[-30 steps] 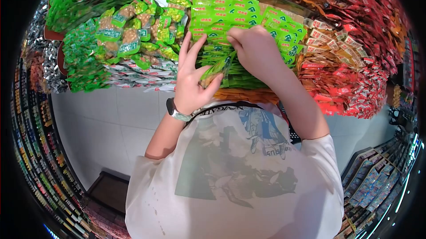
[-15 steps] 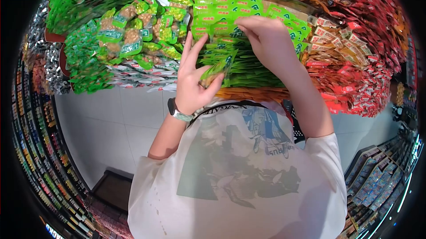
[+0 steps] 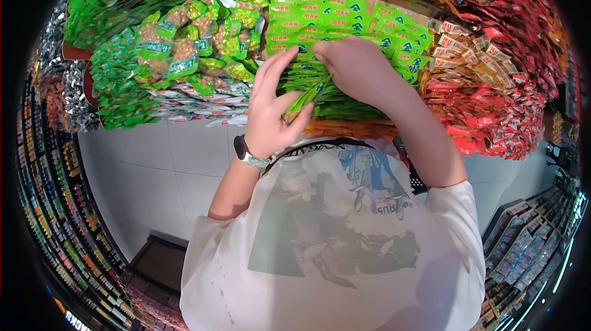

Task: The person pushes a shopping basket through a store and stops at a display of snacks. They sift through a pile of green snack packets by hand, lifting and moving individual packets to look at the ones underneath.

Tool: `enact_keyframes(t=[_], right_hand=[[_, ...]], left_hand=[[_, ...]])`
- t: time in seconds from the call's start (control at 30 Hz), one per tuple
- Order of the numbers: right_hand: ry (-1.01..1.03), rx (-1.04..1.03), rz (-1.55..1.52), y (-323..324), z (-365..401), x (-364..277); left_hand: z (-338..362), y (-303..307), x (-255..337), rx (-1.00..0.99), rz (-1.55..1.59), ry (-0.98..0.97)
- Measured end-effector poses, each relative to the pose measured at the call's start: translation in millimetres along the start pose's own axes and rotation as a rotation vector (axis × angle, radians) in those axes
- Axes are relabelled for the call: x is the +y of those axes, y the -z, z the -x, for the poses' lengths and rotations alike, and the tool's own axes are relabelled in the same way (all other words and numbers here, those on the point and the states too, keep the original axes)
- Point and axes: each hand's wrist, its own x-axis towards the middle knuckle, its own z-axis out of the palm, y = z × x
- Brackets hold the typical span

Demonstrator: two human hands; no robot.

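Observation:
My left hand [image 3: 269, 109], with a watch at the wrist, pinches a green snack packet [image 3: 300, 102] between thumb and forefinger, its other fingers stretched toward the display. Close on its right is my right hand [image 3: 354, 66], fingers bent together near the packet's upper end; whatever lies between its fingertips is too small to make out. Rows of flat green packets [image 3: 348, 12] with red print lie just beyond both hands. Under them, more green packets [image 3: 357, 108] stand tightly stacked on edge.
Clear packs of brown snacks [image 3: 183, 51] lie left of the green rows. Red packets [image 3: 480, 109] and small tan packets [image 3: 471, 54] are heaped on the right. Orange packets [image 3: 354, 128] line the near edge. Stocked shelves [image 3: 58, 208] curve along the far left.
My right hand has moved down and slightly left, closer to the packet in my left hand. That packet now looks narrower, turned more edge-on.

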Motion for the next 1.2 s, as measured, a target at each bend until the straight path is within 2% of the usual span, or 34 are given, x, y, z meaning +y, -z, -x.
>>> enact_keyframes(t=[0.07, 0.17, 0.27, 0.4, 0.47, 0.57, 0.6, 0.67, 0.73, 0.83, 0.9, 0.93, 1.03, 1.2], right_hand=[[0.000, -0.066, -0.011, 3.4, -3.3, 2.3], [0.146, 0.256, -0.225, 1.1, 4.6, 11.1], [0.155, 0.499, -0.269, 18.1, 17.8, 17.3], [0.129, 0.412, -0.304, 22.0, 42.7, 20.3], [0.095, 0.274, -0.636, 17.5, 57.6, 12.0], [0.114, 0.072, -1.130, 0.6, 74.1, -1.3], [0.155, 0.085, -1.153, -11.7, 75.4, -4.3], [0.178, 0.131, -1.138, -26.7, 79.2, -10.7], [0.087, 0.212, -1.255, -41.4, 84.3, -9.2], [-0.039, 0.277, -1.461, -38.8, 94.2, -8.0], [-0.126, 0.320, -1.598, -35.7, 102.8, -1.9], [-0.167, 0.355, -1.564, -35.1, 108.0, 7.3], [-0.158, 0.435, -1.613, -25.3, 115.3, 26.1], [-0.102, 0.520, -1.346, -5.6, 114.3, 40.5]], left_hand=[[-2.6, 1.0, -2.6, -0.048, 0.023, 0.012], [-5.6, 6.1, -0.2, -0.067, -0.016, 0.005], [-1.0, 7.0, 5.3, -0.034, -0.056, -0.012], [2.4, 13.5, 11.9, 0.024, -0.057, -0.027], [4.4, 23.5, 16.5, 0.031, 0.006, -0.032], [6.9, 27.9, 24.6, -0.209, 0.305, 0.110], [4.7, 21.1, 23.6, -0.263, 0.294, 0.007], [1.3, 6.7, 35.0, -0.251, 0.237, 0.014], [-2.7, -5.1, 45.2, -0.216, 0.109, 0.006], [-6.9, -6.8, 51.0, -0.223, 0.123, 0.078], [-16.4, 5.2, 47.1, -0.210, 0.167, 0.019], [-21.0, 11.9, 40.9, -0.204, 0.188, -0.011], [-31.0, 11.4, 20.2, 0.051, -0.057, 0.018], [-38.8, 1.1, 10.0, -0.009, -0.307, -0.050]])
